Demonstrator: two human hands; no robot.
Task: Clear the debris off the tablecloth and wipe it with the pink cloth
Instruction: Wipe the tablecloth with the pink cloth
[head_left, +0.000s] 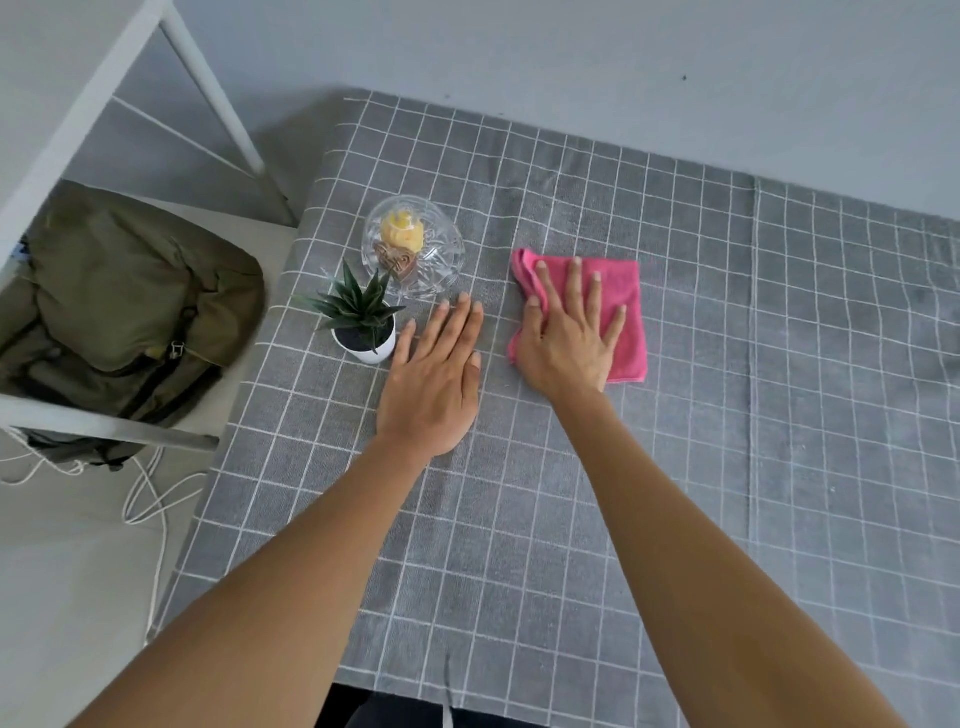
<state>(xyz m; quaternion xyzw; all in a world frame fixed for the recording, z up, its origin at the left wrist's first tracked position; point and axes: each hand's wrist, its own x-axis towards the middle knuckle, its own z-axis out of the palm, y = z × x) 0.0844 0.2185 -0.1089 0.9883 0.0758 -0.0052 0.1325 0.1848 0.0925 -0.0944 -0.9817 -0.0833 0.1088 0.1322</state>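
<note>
A grey tablecloth (727, 415) with a white grid covers the table. The pink cloth (626, 291) lies flat on it near the middle. My right hand (566, 338) presses down on the cloth with straight, spread fingers. My left hand (434, 379) rests flat on the bare tablecloth just left of it, fingers straight and together. I see no loose debris on the tablecloth.
A clear glass bowl (441, 260) holding a yellow item and a brown piece stands at the table's left. A small potted succulent (361, 317) in a white pot sits next to my left hand. An olive backpack (130, 296) lies on a white frame at left.
</note>
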